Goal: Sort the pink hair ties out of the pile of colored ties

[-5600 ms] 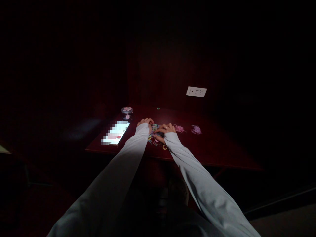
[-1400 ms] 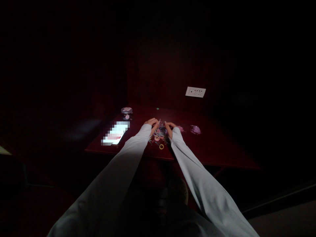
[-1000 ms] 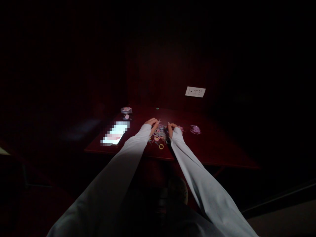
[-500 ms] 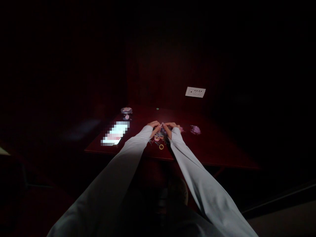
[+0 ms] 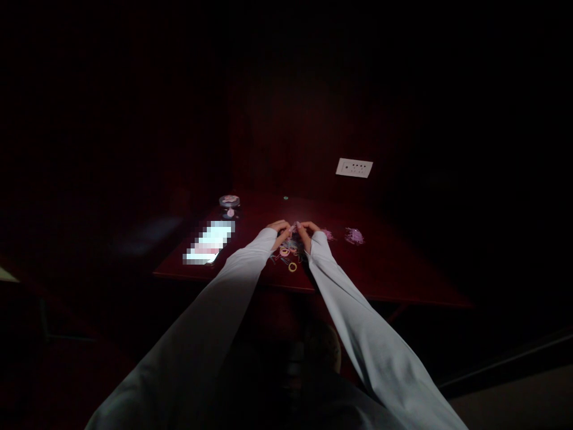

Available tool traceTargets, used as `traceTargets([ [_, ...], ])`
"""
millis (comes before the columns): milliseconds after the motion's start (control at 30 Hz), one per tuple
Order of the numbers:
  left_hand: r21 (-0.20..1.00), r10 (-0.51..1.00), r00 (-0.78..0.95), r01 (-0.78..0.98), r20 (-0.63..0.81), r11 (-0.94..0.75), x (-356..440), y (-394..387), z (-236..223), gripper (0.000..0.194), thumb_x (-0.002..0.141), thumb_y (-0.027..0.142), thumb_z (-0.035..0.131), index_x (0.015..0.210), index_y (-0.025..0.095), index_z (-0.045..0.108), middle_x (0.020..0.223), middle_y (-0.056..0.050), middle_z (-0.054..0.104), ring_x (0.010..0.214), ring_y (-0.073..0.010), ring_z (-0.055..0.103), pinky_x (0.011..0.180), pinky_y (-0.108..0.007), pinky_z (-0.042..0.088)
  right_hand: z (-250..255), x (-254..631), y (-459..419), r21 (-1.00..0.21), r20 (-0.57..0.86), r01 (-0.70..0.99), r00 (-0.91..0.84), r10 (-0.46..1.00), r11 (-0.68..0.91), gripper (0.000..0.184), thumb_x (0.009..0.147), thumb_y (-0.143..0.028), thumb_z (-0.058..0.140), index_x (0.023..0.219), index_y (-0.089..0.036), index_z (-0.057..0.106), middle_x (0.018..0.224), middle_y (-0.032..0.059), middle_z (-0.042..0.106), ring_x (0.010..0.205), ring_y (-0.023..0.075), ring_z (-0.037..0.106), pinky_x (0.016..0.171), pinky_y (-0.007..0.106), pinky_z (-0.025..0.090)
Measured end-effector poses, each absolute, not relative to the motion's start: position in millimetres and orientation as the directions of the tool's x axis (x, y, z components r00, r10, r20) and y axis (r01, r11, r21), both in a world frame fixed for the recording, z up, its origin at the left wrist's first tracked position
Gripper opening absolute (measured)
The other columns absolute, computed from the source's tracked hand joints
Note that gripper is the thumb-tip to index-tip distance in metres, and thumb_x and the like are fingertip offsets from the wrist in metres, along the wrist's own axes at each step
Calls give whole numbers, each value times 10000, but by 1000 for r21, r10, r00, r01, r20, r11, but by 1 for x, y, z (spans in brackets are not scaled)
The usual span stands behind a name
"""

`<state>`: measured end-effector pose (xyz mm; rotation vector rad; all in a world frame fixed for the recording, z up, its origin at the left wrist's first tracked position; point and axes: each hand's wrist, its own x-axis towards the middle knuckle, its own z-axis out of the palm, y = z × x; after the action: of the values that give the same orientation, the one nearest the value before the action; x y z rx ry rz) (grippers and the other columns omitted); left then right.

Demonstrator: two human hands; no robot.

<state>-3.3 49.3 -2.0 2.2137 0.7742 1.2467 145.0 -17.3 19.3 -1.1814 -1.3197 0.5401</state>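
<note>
My left hand (image 5: 280, 228) and my right hand (image 5: 308, 230) meet fingertip to fingertip above a mixed pile of hair ties (image 5: 290, 243) on the dark red table. Both hands are closed in a pinch. Whatever lies between the fingertips is too small to make out. At the near side of the pile are a pink hair tie (image 5: 285, 252) and a yellow hair tie (image 5: 292, 267). Just right of my right hand is a small pink heap (image 5: 328, 235), and farther right lies a purple heap (image 5: 354, 236).
A lit phone (image 5: 210, 242) with a blurred screen lies at the left of the table (image 5: 403, 275). Behind it stands a clear round jar (image 5: 230, 206). One small green ring (image 5: 285, 197) sits near the back. A white socket plate (image 5: 354, 168) is on the wall.
My right fingers have shifted slightly and the pink heap beside them shows a little more. My left hand and the things on the table look unmoved.
</note>
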Motion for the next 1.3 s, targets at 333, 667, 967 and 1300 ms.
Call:
traceTargets([
  [333,640,685,432,272,586,-719,-3,49,-2,373,1015,346,554,682,183,592,745,2,596,734,-141,546,730,-256,436,20,143,-19,-891,437,231,204,876,391,524,759,-753,667,765,-234,591,680,25,671,631,164,596,589,285,461],
  [667,621,678,413,286,608,-730,-5,49,-4,389,1051,319,488,714,185,628,774,-16,625,755,-150,594,759,-271,492,20,142,-23,-902,426,193,264,865,386,589,731,-812,660,818,-234,589,648,-6,623,541,138,516,473,262,397],
  [967,605,654,451,271,607,-749,-3,53,-7,396,1031,365,521,711,177,656,775,-23,642,746,-152,582,743,-275,474,20,140,-24,-903,429,148,264,864,404,579,741,-794,686,840,-233,587,593,-35,593,520,127,521,465,242,385],
  [1300,621,626,492,200,605,-758,-6,46,0,363,1008,427,585,832,173,776,882,-52,724,835,-174,648,797,-283,508,21,139,-25,-913,402,188,264,877,362,573,760,-808,629,855,-247,554,540,-57,558,438,120,481,422,254,361],
])
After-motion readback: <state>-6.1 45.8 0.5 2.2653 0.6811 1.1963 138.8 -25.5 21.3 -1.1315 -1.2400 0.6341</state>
